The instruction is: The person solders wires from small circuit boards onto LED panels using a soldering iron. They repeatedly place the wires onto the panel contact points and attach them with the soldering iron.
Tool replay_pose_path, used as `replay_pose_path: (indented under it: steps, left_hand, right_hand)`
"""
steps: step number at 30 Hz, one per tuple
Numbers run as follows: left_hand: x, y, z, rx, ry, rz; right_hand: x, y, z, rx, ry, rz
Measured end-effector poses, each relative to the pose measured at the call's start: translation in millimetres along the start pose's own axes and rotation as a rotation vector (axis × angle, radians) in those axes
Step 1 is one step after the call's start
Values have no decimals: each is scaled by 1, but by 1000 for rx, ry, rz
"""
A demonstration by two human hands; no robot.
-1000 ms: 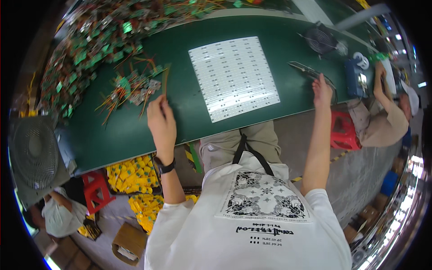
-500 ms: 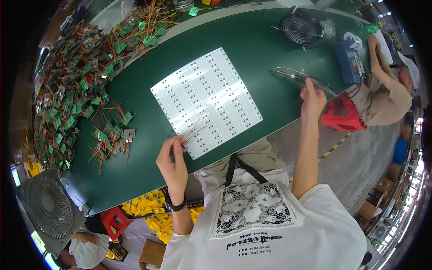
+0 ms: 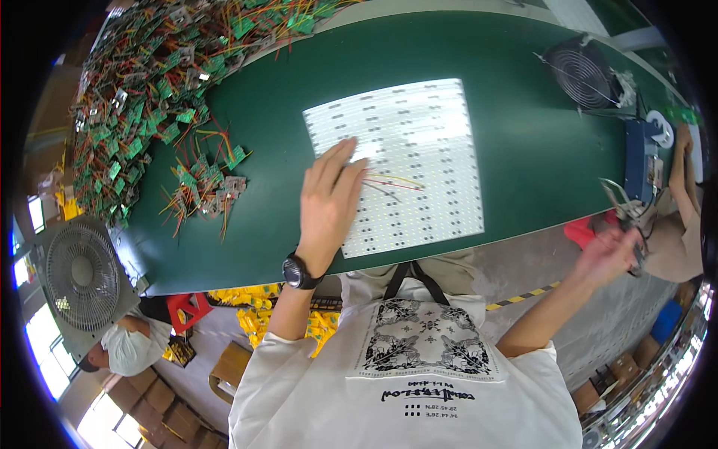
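Observation:
A white LED panel [image 3: 449, 157] with rows of small dots lies on the green table. Over its left part rests my left hand [image 3: 329, 198], a black watch on its wrist. Thin red, yellow and dark wires [image 3: 396, 184] stick out from its pinched fingers across the panel; whatever is on their hidden end lies under the hand. At the right, beyond the table's front edge, my right hand [image 3: 609, 258] is closed on a soldering iron [image 3: 634, 243], blurred by motion. A bent metal piece [image 3: 609, 188] shows above that hand.
A big heap of wired green circuit boards [image 3: 134, 112] fills the left back, with a smaller pile [image 3: 206, 187] nearer. A black fan [image 3: 583, 71] and a blue soldering station [image 3: 639, 161] stand at right, near another person's arm [image 3: 679, 165]. A grey fan [image 3: 82, 277] stands left.
My left hand has moved farther up over the panel with the wires. My right hand has swung outward and nearer me with the soldering iron. The whole view has turned somewhat.

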State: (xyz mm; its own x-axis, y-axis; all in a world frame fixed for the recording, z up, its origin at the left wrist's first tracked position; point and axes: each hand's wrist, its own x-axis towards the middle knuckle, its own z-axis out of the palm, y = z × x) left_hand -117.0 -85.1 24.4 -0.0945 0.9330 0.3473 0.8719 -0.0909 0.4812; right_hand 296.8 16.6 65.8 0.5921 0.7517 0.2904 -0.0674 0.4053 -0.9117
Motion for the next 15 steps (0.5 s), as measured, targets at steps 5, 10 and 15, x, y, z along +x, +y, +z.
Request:
replay_pose_path:
  steps: [5,10,15]
  left_hand:
    - [8,22,19,-99,-38,72]
    - [13,43,45,-58,-36,115]
    - [9,43,43,-105,-35,36]
  right_hand:
    - [46,-45,-15,236,-414,28]
    - [23,-69,81,393,-400,57]
    - [17,-39,96,371,-312,122]
